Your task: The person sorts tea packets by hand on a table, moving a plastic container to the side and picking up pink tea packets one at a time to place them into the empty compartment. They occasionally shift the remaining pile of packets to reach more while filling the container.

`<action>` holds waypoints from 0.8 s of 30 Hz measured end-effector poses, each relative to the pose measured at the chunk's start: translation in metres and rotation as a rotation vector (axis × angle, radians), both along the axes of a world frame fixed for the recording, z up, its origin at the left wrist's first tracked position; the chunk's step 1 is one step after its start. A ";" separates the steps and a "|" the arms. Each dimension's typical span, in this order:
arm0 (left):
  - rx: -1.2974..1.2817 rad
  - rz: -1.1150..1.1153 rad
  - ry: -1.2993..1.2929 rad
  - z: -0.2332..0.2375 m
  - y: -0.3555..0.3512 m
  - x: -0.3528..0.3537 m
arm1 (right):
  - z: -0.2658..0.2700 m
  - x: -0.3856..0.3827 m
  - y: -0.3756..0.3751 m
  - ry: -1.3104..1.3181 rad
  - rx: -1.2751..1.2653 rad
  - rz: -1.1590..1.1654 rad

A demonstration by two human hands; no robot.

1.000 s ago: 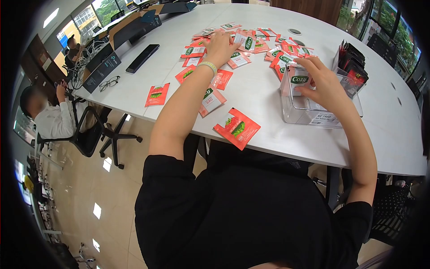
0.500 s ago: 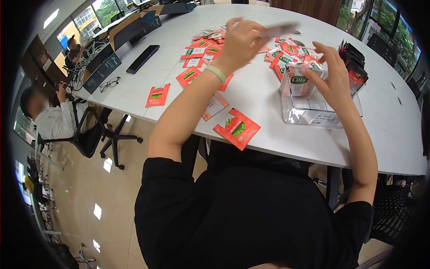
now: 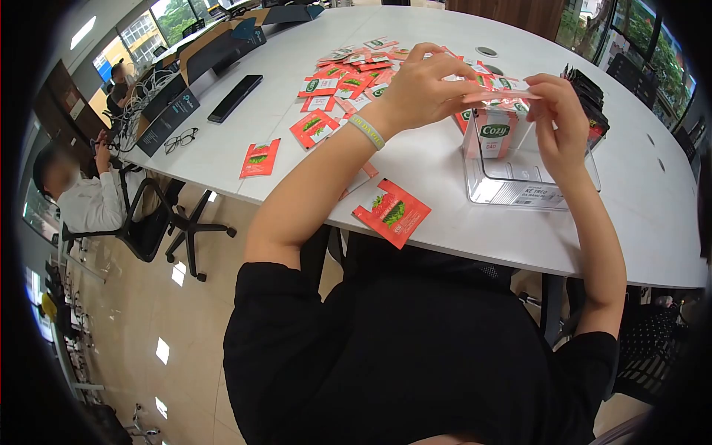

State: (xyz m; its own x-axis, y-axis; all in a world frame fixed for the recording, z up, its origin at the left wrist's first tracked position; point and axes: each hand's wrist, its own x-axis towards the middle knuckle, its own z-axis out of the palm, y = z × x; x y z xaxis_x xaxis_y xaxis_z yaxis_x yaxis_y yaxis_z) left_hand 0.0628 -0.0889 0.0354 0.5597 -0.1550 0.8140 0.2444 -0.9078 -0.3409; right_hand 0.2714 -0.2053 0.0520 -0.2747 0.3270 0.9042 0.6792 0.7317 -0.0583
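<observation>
My left hand and right hand pinch one sachet by its ends, right of centre, over the clear box. With my fingers gripping so little, it could slip onto the tabletop.

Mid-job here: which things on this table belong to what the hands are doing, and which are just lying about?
In use: left hand and right hand pinching a thin red-and-white paper sachet; clear plastic box holding upright sachets; scattered pile of red sachets.
Lying about: flat black phone; dark-framed glasses; open brown cardboard box.
</observation>
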 end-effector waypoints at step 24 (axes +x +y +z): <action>-0.899 0.842 0.176 -0.028 0.082 -0.069 | -0.001 -0.005 -0.004 -0.281 -0.638 -0.222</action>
